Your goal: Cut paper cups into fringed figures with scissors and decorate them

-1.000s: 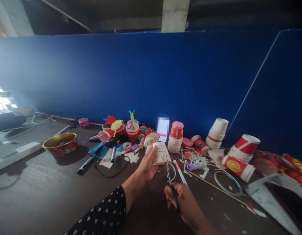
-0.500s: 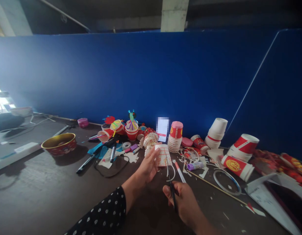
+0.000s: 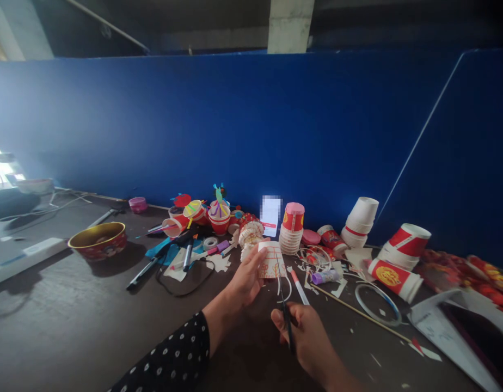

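A white paper piece (image 3: 271, 261) with red lines and drawn figures is pinched in my left hand (image 3: 246, 277), which holds it by its left side. My right hand (image 3: 306, 332) grips dark-handled scissors (image 3: 288, 321). Their blades point up and away from me and reach the right part of the paper. A thin curled white strip (image 3: 290, 288) shows just below and right of the paper. Close by on the right lies a white marker with a red end (image 3: 299, 286).
Behind the hands stand a lit phone (image 3: 271, 215) and a cup stack (image 3: 292, 228). More cups (image 3: 360, 223), a tape ring (image 3: 378, 305), a long stick (image 3: 357, 310) and scraps lie right. A red and gold bowl (image 3: 98, 242) and pens (image 3: 143, 272) are left.
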Available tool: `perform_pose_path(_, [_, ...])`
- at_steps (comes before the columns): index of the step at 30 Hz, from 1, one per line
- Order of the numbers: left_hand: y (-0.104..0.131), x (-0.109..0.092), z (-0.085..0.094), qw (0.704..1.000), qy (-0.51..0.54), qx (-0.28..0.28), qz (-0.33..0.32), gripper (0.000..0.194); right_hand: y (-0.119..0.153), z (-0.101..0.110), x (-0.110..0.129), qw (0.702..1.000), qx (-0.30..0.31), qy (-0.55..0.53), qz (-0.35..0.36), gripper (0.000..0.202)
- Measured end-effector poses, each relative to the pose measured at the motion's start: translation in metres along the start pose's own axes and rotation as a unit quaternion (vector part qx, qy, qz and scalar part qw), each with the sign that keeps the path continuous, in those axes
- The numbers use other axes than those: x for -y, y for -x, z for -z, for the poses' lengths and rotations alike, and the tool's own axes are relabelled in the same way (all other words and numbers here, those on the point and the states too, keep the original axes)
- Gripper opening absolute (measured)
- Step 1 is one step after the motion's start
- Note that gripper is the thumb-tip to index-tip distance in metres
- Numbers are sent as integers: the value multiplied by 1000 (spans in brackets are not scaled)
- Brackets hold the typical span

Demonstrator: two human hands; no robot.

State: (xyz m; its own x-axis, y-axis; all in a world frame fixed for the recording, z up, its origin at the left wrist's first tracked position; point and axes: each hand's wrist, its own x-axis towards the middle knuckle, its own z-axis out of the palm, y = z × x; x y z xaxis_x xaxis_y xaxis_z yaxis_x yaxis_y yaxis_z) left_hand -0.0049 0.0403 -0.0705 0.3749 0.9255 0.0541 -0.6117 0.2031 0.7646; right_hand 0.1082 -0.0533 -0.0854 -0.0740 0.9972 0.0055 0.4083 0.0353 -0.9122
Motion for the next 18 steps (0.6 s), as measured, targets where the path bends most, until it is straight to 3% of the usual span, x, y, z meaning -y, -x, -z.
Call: perform_pose_path(18, [3,-2,-6,1000,3,-15,8,44,-1,-1,-8,1000,-11,20,6,45])
